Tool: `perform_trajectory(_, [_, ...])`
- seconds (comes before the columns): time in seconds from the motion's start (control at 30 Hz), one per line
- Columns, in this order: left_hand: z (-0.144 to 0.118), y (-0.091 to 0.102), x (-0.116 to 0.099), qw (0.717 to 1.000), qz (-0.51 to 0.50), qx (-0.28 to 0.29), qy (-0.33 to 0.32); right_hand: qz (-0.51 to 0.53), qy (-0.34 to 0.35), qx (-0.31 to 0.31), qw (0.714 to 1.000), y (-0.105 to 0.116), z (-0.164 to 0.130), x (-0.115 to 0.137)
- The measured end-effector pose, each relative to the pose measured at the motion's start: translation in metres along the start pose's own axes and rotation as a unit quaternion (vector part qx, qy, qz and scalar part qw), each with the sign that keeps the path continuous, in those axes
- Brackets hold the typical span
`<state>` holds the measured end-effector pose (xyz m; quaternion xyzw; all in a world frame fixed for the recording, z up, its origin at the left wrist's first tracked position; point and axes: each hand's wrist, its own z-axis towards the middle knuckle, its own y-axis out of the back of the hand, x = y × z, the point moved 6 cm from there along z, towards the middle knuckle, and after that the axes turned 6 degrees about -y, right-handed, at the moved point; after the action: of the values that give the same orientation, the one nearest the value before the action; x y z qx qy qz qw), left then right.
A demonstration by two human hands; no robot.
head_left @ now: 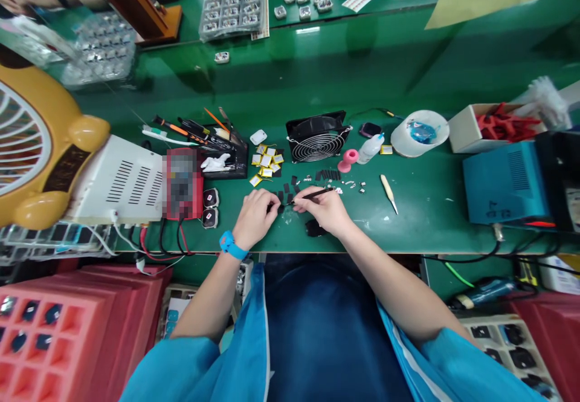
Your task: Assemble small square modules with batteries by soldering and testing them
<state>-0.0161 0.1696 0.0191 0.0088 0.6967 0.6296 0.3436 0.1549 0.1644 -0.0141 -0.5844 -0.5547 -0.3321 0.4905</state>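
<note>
My right hand [324, 211] is closed around slim dark tweezers [319, 193], held like a pen with the tip pointing left. Thumb and fingers pinched, my left hand [258, 216] holds a small dark piece [280, 208] close to that tip; its exact shape is too small to make out. Small black rectangular pads [328, 175] lie just beyond the hands, among tiny white and metal bits. A black rounded part [313, 228] rests under my right wrist. Several yellow-edged battery cells [266, 160] are piled beyond my left hand.
A small black fan [319, 137] stands behind the pads. Right of it are a pink spool-like stand [348, 160], a clear bottle [370, 148], a white tub [419, 133] and a light-handled pointed tool [388, 193]. A tool holder [235, 157] and red meter [183, 184] stand left. Another person's arms show top left.
</note>
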Motion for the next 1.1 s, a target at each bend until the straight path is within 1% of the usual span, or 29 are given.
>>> perform_trajectory(0.07, [-0.004, 0.004, 0.001, 0.999, -0.042, -0.03, 0.001, 0.005, 0.001, 0.008, 1.0, 0.001, 0.0, 0.003])
perform_trajectory(0.1, [-0.007, 0.006, 0.002, 0.996, -0.064, -0.057, 0.003, 0.008, 0.0, 0.011, 1.0, 0.001, 0.0, 0.005])
perform_trajectory(0.17, [-0.014, 0.013, 0.007, 0.987, -0.096, -0.128, 0.019, 0.012, -0.008, 0.025, 1.0, 0.0, 0.003, 0.008])
perform_trajectory(0.23, [-0.023, 0.018, 0.013, 0.975, -0.103, -0.195, 0.038, 0.011, -0.027, 0.044, 0.999, -0.002, 0.007, 0.009])
perform_trajectory(0.27, [-0.028, 0.019, 0.014, 0.971, -0.098, -0.214, 0.041, 0.009, -0.037, 0.052, 0.998, -0.004, 0.01, 0.009])
perform_trajectory(0.3, [-0.032, 0.019, 0.014, 0.971, -0.088, -0.222, 0.036, 0.006, -0.045, 0.057, 0.997, -0.006, 0.013, 0.009])
perform_trajectory(0.37, [-0.036, 0.017, 0.009, 0.977, -0.058, -0.206, 0.005, 0.001, -0.056, 0.06, 0.997, -0.008, 0.018, 0.01])
perform_trajectory(0.47, [-0.039, 0.009, -0.002, 0.987, -0.027, -0.14, -0.071, -0.005, -0.064, 0.056, 0.996, -0.01, 0.022, 0.009])
perform_trajectory(0.57, [-0.04, 0.001, -0.009, 0.986, 0.017, -0.091, -0.138, -0.011, -0.066, 0.05, 0.996, -0.009, 0.023, 0.008])
perform_trajectory(0.67, [-0.041, -0.003, -0.012, 0.978, 0.078, -0.078, -0.175, -0.015, -0.065, 0.042, 0.997, -0.01, 0.023, 0.006])
perform_trajectory(0.8, [-0.041, -0.004, -0.017, 0.969, 0.133, -0.093, -0.186, -0.009, -0.061, 0.018, 0.998, -0.009, 0.019, 0.008])
perform_trajectory(0.87, [-0.041, -0.005, -0.019, 0.965, 0.155, -0.096, -0.188, 0.008, -0.034, -0.013, 0.999, 0.0, 0.011, 0.015])
perform_trajectory(0.93, [-0.04, -0.006, -0.02, 0.963, 0.171, -0.092, -0.185, 0.021, 0.005, -0.047, 0.999, 0.015, -0.001, 0.025])
perform_trajectory(1.0, [-0.039, -0.006, -0.02, 0.962, 0.182, -0.09, -0.181, 0.016, 0.03, -0.07, 0.997, 0.036, -0.018, 0.033])
perform_trajectory(1.1, [-0.034, -0.001, -0.027, 0.958, 0.194, -0.098, -0.187, -0.018, 0.034, -0.091, 0.995, 0.071, -0.046, 0.031])
